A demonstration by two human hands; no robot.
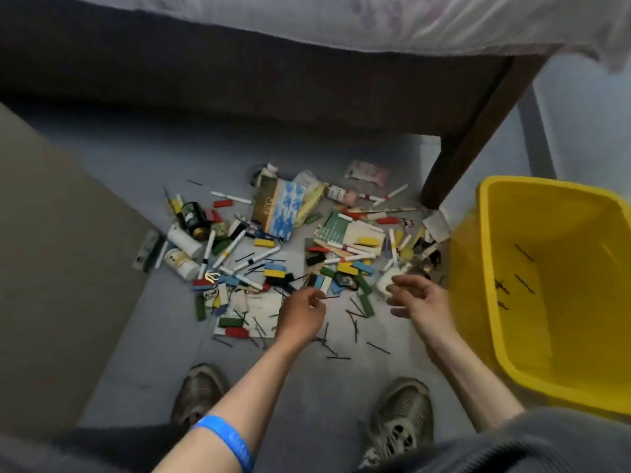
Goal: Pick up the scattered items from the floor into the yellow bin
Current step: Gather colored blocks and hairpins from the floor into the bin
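**Hands low over the clutter, bin at my right**

Floor (307, 387) space is tight: a beige furniture side (51, 268) walls off the left, the dark bed base (239, 80) closes the far side, and its wooden leg (454, 158) comes down just far-left of the yellow bin (505, 336). The bin stands on my right, its near-left rim close beside my right forearm; a few thin dark hairpins (524, 285) already lie on its bottom.

My left hand (300, 314) has its fingers curled, pinching one thin dark hairpin (329, 297) at the fingertips, its free end pointing right. My right hand (418, 295) hovers near the bin's left wall, fingers loosely bent and spread, holding nothing that I can see; it is blurred.

Between and just near of my hands, more loose hairpins (355, 322) are strewn on bare grey floor, with open room down to my two shoes (403, 418). Farther out the pile thickens: white markers (235, 254), coloured wooden blocks (275, 269), a dark can (193, 218), white bottles (184, 240), a blue-and-white carton (280, 209) and a green-and-white booklet (345, 230). A white cup (386, 281) sits just far of my right hand, between it and the pile. A blue wristband (228, 438) circles my left forearm.
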